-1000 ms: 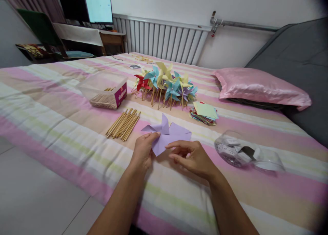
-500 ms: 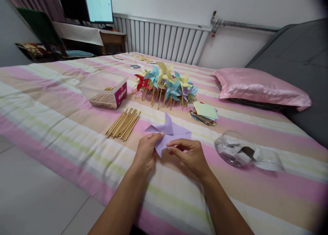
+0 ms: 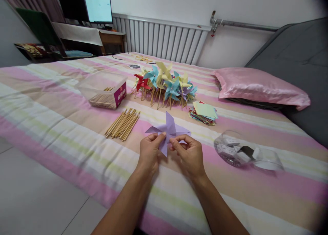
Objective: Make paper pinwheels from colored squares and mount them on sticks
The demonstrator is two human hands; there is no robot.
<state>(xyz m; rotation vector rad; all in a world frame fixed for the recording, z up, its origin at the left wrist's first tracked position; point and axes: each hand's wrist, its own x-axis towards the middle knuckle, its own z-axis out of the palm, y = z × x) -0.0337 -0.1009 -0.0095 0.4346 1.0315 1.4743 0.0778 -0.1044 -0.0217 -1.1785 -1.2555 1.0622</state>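
A purple paper pinwheel is held above the striped bedspread, its blades folded in toward the centre. My left hand pinches it from the left, with the thumb pressed near the middle. From the right, my right hand is closed, thumb and index finger pinching the paper near the lower blade. Just left of the hands lies a bundle of thin wooden sticks. Beyond the pinwheel stands a cluster of finished pinwheels in yellow, blue, red and purple on sticks.
A clear plastic box with sticks sits at the left. At the right are a stack of coloured paper, an open clear round container with small packets, and a pink pillow. A radiator lines the wall.
Another blade of the purple paper has been folded in to the centre. My right hand has shifted slightly up and inward, and its fingers now pinch closer to the middle.
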